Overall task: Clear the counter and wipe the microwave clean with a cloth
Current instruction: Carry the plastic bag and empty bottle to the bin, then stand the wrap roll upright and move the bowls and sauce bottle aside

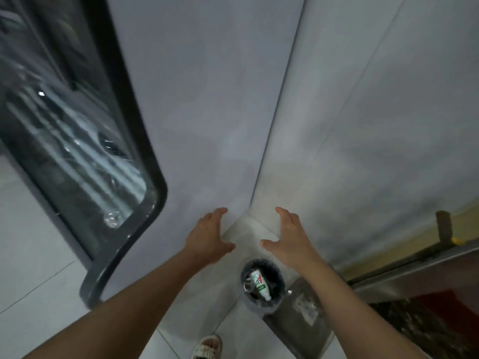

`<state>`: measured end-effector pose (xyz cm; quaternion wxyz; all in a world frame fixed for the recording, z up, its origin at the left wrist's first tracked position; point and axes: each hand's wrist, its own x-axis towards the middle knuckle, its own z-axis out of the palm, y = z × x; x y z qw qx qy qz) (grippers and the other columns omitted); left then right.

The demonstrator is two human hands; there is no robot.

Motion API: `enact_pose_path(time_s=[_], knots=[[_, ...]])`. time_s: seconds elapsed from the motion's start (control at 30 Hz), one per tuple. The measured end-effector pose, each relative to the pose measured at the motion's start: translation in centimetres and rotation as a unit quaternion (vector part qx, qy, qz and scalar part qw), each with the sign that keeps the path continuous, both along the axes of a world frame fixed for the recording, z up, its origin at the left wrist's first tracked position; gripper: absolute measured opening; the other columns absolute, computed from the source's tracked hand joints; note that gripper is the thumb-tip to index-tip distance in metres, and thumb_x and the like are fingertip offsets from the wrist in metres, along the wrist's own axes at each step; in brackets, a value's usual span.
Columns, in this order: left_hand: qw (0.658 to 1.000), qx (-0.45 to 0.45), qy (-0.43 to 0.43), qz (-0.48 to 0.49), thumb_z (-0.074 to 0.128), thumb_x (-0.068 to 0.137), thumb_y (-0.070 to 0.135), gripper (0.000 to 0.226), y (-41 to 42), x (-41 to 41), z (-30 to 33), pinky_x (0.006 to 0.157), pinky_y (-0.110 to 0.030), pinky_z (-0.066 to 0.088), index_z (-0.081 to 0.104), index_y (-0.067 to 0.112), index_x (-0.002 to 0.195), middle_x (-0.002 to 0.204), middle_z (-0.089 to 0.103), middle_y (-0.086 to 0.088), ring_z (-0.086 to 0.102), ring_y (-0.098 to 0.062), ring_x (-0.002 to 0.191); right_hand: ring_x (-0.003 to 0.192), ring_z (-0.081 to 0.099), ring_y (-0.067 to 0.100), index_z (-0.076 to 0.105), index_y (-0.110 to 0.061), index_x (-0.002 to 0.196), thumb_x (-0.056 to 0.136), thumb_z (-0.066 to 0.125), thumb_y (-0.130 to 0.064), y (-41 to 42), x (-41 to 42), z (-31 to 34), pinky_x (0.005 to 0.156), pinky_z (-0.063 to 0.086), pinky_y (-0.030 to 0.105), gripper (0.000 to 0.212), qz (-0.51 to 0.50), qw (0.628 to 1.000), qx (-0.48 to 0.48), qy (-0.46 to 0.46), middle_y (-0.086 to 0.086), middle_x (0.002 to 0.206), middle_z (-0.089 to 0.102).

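Looking down, we hold our left hand (208,235) and right hand (289,238) apart, fingers spread, gripping nothing, above a small bin (261,285) (a white bottle (260,283) lies inside). Neither microwave nor counter is identifiable.

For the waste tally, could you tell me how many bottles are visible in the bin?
1: a white bottle with green and red print lies tilted in the dark-lined bin on the floor, below the hands. Others may be hidden under the crumpled waste.
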<state>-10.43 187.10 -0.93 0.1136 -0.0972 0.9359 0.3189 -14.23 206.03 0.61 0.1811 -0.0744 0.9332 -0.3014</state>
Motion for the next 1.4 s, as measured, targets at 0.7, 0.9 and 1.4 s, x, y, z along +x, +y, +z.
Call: enact_pose_path(time_s=[0.7, 0.9, 1.4], knots=[[0.935, -0.051, 0.088, 0.339, 0.077, 0.074, 0.031, 0.085, -17.8, 27.0, 14.4, 0.097, -0.04, 0.047, 0.027, 0.025, 0.143, 0.14, 0.045, -0.005, 0.049, -0.024, 0.122, 0.138, 0.026, 0.023, 0.018, -0.019, 0.148, 0.075, 0.076, -0.034, -23.0, 15.0, 14.6, 0.113, 0.028, 0.04, 0.094, 0.352, 0.928, -0.048, 0.114, 0.006, 0.147, 0.024], [0.904, -0.071, 0.098, 0.41, 0.077, 0.075, 0.03, 0.084, -26.2, 34.7, 16.6, 0.096, -0.037, 0.047, 0.027, 0.025, 0.142, 0.141, 0.044, -0.004, 0.049, -0.022, 0.122, 0.141, 0.02, 0.02, 0.007, -0.025, 0.15, 0.08, 0.07, -0.037, -32.6, 20.5, 17.3, 0.11, 0.027, 0.035, 0.095, 0.412, 0.902, -0.052, 0.117, 0.0, 0.155, 0.009], [0.862, -0.101, 0.127, 0.481, 0.076, 0.074, 0.032, 0.082, -48.2, 50.1, 21.2, 0.099, -0.037, 0.044, 0.029, 0.025, 0.141, 0.138, 0.047, -0.002, 0.048, -0.021, 0.123, 0.14, 0.023, 0.02, 0.013, -0.026, 0.148, 0.077, 0.073, -0.039, -57.4, 33.8, 21.8, 0.108, 0.028, 0.035, 0.094, 0.47, 0.866, -0.094, 0.145, 0.0, 0.154, 0.016]])
